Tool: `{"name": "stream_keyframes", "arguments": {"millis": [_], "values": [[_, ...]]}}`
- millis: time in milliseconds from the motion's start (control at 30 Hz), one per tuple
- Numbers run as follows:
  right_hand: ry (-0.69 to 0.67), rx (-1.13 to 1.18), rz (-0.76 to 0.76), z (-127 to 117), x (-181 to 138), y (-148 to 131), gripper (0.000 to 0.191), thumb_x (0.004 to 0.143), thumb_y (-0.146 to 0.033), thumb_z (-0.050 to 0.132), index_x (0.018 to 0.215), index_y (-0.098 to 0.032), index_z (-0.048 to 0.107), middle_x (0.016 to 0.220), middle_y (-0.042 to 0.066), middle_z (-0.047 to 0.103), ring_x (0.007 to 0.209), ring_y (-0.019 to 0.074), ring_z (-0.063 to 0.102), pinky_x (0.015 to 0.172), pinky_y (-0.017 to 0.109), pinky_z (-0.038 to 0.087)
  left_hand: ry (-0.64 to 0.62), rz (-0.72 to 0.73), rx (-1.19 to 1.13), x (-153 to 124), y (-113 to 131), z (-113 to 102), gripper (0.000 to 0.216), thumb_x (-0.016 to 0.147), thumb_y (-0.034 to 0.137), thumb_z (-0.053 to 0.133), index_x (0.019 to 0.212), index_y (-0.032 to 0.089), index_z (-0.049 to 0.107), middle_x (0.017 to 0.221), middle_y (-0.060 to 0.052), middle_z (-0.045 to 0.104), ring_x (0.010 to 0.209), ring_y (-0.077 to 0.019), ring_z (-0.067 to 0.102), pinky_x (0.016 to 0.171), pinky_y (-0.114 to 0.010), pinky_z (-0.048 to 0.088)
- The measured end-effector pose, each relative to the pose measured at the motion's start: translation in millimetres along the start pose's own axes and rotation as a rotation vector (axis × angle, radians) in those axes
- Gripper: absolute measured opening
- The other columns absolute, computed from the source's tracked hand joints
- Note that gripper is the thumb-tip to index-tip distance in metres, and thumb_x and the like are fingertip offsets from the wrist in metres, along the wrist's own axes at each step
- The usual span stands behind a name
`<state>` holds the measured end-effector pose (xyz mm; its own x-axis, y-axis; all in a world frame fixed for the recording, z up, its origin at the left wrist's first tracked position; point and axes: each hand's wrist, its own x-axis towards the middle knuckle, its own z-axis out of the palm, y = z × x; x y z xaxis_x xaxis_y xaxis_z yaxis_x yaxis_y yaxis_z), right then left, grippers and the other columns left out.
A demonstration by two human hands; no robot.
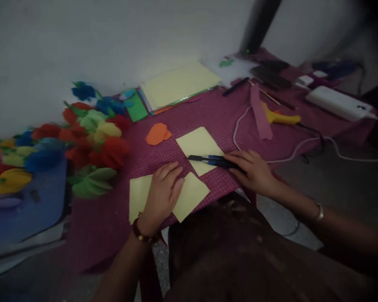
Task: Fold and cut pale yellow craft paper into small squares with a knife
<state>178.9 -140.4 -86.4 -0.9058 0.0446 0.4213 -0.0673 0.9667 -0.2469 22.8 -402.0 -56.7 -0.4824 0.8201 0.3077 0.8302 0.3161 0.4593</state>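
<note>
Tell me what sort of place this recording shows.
Probably a home craft corner: paper flowers are heaped beside a checked cloth with yellow paper squares on it. The left hand presses one square; the right hand rests on scissors.

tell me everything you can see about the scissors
The scissors lie flat on the purple checked cloth, closed, blades pointing left across the lower corner of a pale yellow paper square. They look dark with blue on the handles. The right hand rests over the handle end, its fingers on top.
</note>
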Motion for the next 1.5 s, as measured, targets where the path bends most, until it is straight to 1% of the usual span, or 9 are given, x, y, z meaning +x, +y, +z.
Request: {"name": "stream_keyframes", "arguments": {"millis": [167, 300, 467, 633, 867, 967, 1100, 1300, 1500], "values": [[-0.027, 0.058, 0.022, -4.2, 2.8, -3.2, 0.038, 0.090, -0.026, 0.050, 0.126, -0.016, 0.055, 0.117, 0.013, 0.061, 0.098, 0.0232, 0.054, 0.083, 0.039, 0.042, 0.105, -0.019, -0.100, -0.4, 3.6, -8.0, 0.017, 0.088, 0.021, 0.052, 0.099, 0.019, 0.065, 0.100, -0.004, 0.067, 0.095, -0.0151, 0.061, 0.087, -0.032, 0.049], [-0.027, 0.077, 0.039, -5.2, 3.5, -3.0, 0.038, 0.090, -0.026, 0.049, 0.126, -0.015, 0.054, 0.117, 0.013, 0.061, 0.101, 0.0240, 0.052, 0.085, 0.040, 0.040, -0.061, -0.060, 0.059, -0.4, 12.6, -13.6, 0.025, 0.089, 0.029, 0.050, 0.108, 0.019, 0.062, 0.106, -0.007, 0.065, 0.100, -0.0189, 0.060, 0.092, -0.037, 0.048], [-0.012, 0.078, 0.044, -5.5, 3.8, -3.8, 0.037, 0.090, -0.028, 0.051, 0.123, -0.014, 0.057, 0.116, 0.013, 0.061, 0.100, 0.0253, 0.051, 0.084, 0.040, 0.038, -0.342, -0.005, 0.304, -5.1, 23.3, -14.1, 0.060, 0.080, 0.040, 0.061, 0.131, 0.014, 0.046, 0.131, -0.016, 0.053, 0.121, -0.0294, 0.049, 0.101, -0.047, 0.042], [0.007, 0.077, 0.044, -4.5, 3.7, -3.4, 0.035, 0.090, -0.027, 0.050, 0.123, -0.015, 0.057, 0.115, 0.013, 0.061, 0.099, 0.0244, 0.051, 0.082, 0.038, 0.036, -0.392, -0.027, 0.333, -5.0, 30.4, -15.1, 0.067, 0.076, 0.033, 0.067, 0.136, 0.016, 0.041, 0.132, -0.014, 0.052, 0.121, -0.0285, 0.049, 0.101, -0.045, 0.042], [0.052, 0.096, 0.001, -5.5, 4.0, -1.8, 0.032, 0.092, -0.027, 0.048, 0.119, -0.015, 0.059, 0.111, 0.012, 0.064, 0.096, 0.0222, 0.052, 0.078, 0.035, 0.034, -0.427, -0.290, 0.279, 3.9, 36.8, -17.5, 0.085, 0.069, 0.031, 0.072, 0.142, 0.015, 0.033, 0.121, -0.016, 0.059, 0.110, -0.0296, 0.057, 0.093, -0.047, 0.046], [0.067, 0.086, -0.004, -6.3, 4.1, -1.7, 0.031, 0.092, -0.026, 0.048, 0.118, -0.016, 0.060, 0.109, 0.012, 0.065, 0.094, 0.0221, 0.052, 0.077, 0.035, 0.034, -0.445, -0.384, 0.235, 3.8, 42.9, -16.6, 0.077, 0.070, 0.029, 0.070, 0.140, 0.019, 0.039, 0.119, -0.013, 0.062, 0.108, -0.0303, 0.059, 0.095, -0.049, 0.044], [0.066, 0.076, -0.007, -6.3, 3.7, -1.8, 0.031, 0.091, -0.024, 0.048, 0.118, -0.016, 0.060, 0.110, 0.011, 0.065, 0.094, 0.0221, 0.052, 0.077, 0.034, 0.034, -0.317, -0.569, -0.054, -6.2, 52.2, -25.8, 0.060, 0.081, 0.032, 0.057, 0.138, 0.025, 0.042, 0.133, -0.009, 0.055, 0.114, -0.0246, 0.058, 0.093, -0.040, 0.048], [0.065, 0.078, -0.001, -4.6, 2.4, -1.8, 0.032, 0.090, -0.024, 0.049, 0.119, -0.016, 0.060, 0.110, 0.010, 0.065, 0.096, 0.0223, 0.053, 0.078, 0.034, 0.034, 0.183, -0.887, -0.273, -31.1, 32.4, -62.0, 0.061, 0.077, 0.035, 0.064, 0.135, 0.028, 0.045, 0.126, -0.005, 0.061, 0.107, -0.0219, 0.062, 0.082, -0.031, 0.054], [0.078, 0.067, -0.004, -1.9, 2.4, -1.1, 0.033, 0.091, -0.026, 0.049, 0.120, -0.016, 0.060, 0.111, 0.010, 0.065, 0.096, 0.0224, 0.054, 0.080, 0.035, 0.035, 0.102, -0.919, -0.282, -46.5, -7.7, -64.3, 0.054, 0.078, 0.039, 0.060, 0.129, 0.023, 0.049, 0.116, -0.007, 0.065, 0.093, -0.0203, 0.066, 0.078, -0.032, 0.055]]}}
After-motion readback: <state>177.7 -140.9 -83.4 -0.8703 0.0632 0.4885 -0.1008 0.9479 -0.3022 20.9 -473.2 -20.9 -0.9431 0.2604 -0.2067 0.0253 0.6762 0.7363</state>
